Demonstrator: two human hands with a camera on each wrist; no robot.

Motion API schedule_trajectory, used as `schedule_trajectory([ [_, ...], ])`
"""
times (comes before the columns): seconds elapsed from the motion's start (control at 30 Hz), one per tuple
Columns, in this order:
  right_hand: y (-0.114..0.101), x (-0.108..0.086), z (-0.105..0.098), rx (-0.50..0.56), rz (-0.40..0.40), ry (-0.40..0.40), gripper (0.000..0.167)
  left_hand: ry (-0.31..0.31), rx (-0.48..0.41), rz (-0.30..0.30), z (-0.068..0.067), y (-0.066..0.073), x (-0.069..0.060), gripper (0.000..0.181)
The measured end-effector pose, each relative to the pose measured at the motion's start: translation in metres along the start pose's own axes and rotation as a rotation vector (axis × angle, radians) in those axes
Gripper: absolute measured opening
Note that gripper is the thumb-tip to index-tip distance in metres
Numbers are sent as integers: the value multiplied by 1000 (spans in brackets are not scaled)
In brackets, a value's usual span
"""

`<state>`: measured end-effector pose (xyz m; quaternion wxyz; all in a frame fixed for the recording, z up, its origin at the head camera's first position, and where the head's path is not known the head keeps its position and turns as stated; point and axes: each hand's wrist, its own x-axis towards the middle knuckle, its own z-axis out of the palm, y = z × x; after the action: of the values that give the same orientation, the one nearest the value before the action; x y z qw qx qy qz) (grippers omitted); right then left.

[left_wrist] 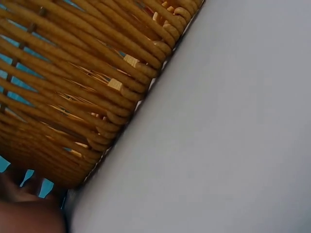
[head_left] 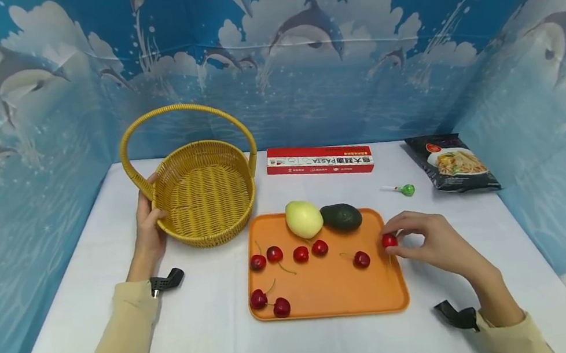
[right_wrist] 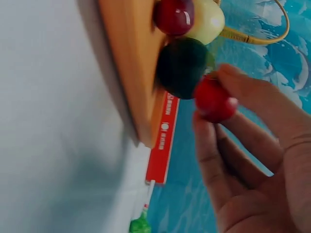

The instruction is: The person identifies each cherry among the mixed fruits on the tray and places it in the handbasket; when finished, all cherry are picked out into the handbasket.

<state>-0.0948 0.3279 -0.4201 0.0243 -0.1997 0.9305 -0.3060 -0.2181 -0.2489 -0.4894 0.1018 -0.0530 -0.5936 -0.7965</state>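
My right hand (head_left: 429,238) pinches a red cherry (right_wrist: 215,100) between thumb and fingertips, at the right edge of the orange tray (head_left: 339,304). Several more cherries (head_left: 361,259) lie on that tray, some with stems showing. At its back edge sit a pale yellow-green fruit (head_left: 303,219) and a dark green avocado (head_left: 342,217). Over on the left, my left hand (head_left: 149,229) grips the side of a yellow woven basket (head_left: 205,200), thumb over the rim near the handle's base. Nothing lies inside the basket. The left wrist view shows mostly its woven wall.
Behind the tray lies a red pasta box (head_left: 319,160). A green lollipop (head_left: 407,189) and a black food packet (head_left: 453,163) are at the back right. Dolphin-printed curtains (head_left: 272,84) border the white table (head_left: 218,347) at the back and sides.
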Motion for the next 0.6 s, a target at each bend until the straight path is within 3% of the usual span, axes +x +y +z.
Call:
schedule_trajectory([
  [0.23,-21,19,-6,37,-76,98,37,1,4,-1,4,1,-6,89],
  [0.6,-92,80,10,98,-214,81,32,8,14,26,2,-2,-5,88],
])
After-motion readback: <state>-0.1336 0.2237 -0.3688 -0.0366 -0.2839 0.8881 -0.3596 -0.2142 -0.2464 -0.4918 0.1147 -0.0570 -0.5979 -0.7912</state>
